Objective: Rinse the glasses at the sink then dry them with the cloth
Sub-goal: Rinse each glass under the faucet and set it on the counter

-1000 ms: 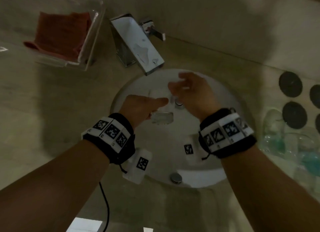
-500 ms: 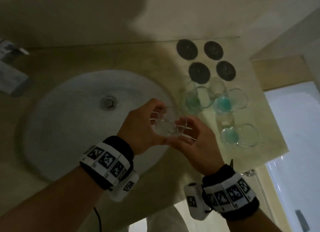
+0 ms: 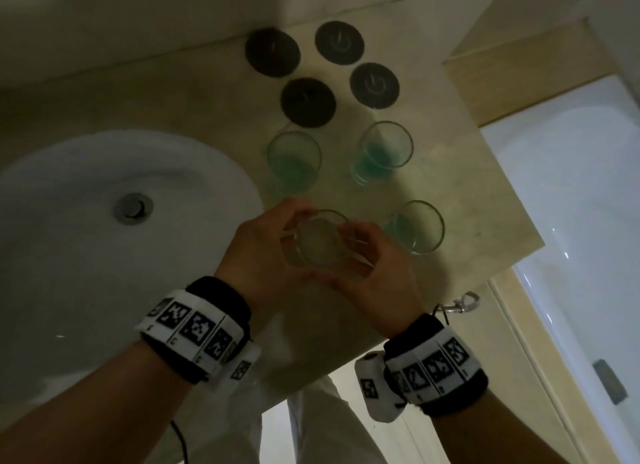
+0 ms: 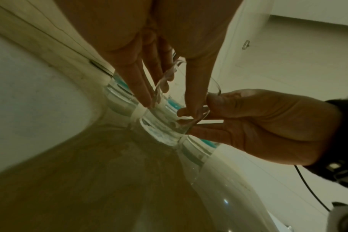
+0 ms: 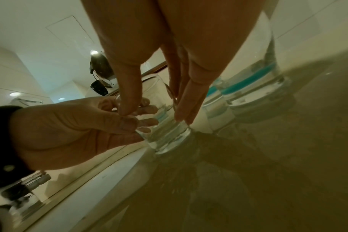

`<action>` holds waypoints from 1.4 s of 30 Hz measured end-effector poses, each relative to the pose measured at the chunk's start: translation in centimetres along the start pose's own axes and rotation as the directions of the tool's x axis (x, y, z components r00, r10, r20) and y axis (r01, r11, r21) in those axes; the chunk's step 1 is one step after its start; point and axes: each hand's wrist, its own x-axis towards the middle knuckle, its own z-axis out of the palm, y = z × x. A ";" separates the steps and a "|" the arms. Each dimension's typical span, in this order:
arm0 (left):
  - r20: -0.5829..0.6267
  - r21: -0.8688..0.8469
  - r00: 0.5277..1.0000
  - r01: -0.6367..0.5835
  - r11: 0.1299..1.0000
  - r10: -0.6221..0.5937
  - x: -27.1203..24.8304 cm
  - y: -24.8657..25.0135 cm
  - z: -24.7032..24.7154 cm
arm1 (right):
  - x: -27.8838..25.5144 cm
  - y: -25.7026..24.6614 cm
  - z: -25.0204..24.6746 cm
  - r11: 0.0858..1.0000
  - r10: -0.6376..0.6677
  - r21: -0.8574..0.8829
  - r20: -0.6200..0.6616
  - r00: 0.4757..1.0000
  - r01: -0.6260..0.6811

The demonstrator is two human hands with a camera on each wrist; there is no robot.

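I hold one clear glass (image 3: 318, 243) between both hands, just above or on the bench (image 3: 207, 92) to the right of the sink (image 3: 69, 248); I cannot tell whether its base has touched down. My left hand (image 3: 263, 252) wraps the near-left side, fingers curled round the wall and thumb on the other side. My right hand (image 3: 377, 266) pinches the right side near the rim with thumb and fingertips.

What could go wrong, as I judge it: the glass is probably wet, so it could slip from my fingers. Three glasses stand close beyond it, each with blue-green liquid at the bottom: one behind (image 3: 294, 158), one further right (image 3: 384, 148), one just beside my right hand (image 3: 414, 226). A careless move of my right hand could knock the nearest over. The bench edge is near too.

The bench is pale, mottled stone. Four dark round coasters (image 3: 308, 101) lie at its back, by a light wall. The sink is a white oval with a metal drain (image 3: 133, 207). A white bathtub (image 3: 571, 221) lies to the right. No cloth is in view.
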 end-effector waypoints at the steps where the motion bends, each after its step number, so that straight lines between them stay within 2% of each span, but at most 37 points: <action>1: -0.005 0.004 1.000 0.006 1.000 -0.006 0.2 0.0 0.2 | 0.2 0.2 -0.1 1.000 -0.006 -0.013 0.001 1.000 0.006; 5: -0.011 0.008 1.000 -0.001 1.000 0.001 0.7 -0.4 0.5 | 0.7 0.7 -0.4 0.998 -0.047 -0.038 0.004 0.999 0.047; 10: 0.039 -0.005 0.999 0.035 0.999 -0.035 0.2 -0.6 -1.1 | 0.4 -0.5 -0.7 0.993 -0.082 -0.081 0.021 0.996 0.083; 13: -0.056 -0.082 0.995 0.073 0.994 -0.077 0.3 -0.5 -3.2 | 0.3 -2.8 -1.2 0.993 -0.096 -0.062 0.013 0.995 0.097; 17: -0.230 -0.123 0.962 0.123 0.985 -0.149 2.3 -0.9 -5.1 | 1.9 -6.2 -1.2 0.992 -0.109 -0.060 0.029 0.994 0.110; 22: -0.153 -0.053 0.984 0.082 0.995 -0.089 5.0 0.0 -5.1 | 4.3 -8.3 -0.2 0.985 -0.089 -0.143 0.075 0.993 0.099; 25: -0.149 -0.037 0.987 0.060 0.997 -0.065 6.1 -0.2 -4.9 | 5.3 -8.6 0.3 0.979 -0.075 -0.185 0.076 0.994 0.088; 27: -0.153 0.031 0.987 0.056 0.998 -0.051 6.5 -0.4 -4.8 | 5.7 -8.6 0.5 0.973 -0.061 -0.216 0.073 0.995 0.076; 30: -0.155 0.089 0.988 0.042 0.995 -0.028 6.9 -0.4 -4.8 | 6.3 -8.2 0.9 0.970 -0.072 -0.232 0.022 0.997 0.076; 36: -0.168 0.049 0.985 0.040 0.998 -0.032 6.8 -0.5 -5.6 | 6.3 -8.0 1.7 0.959 -0.157 -0.255 -0.110 0.981 0.125; 42: -0.233 0.024 0.972 -0.008 1.000 0.013 3.8 -0.1 -9.5 | 5.2 -11.2 2.5 0.973 -0.201 -0.146 -0.151 0.968 0.179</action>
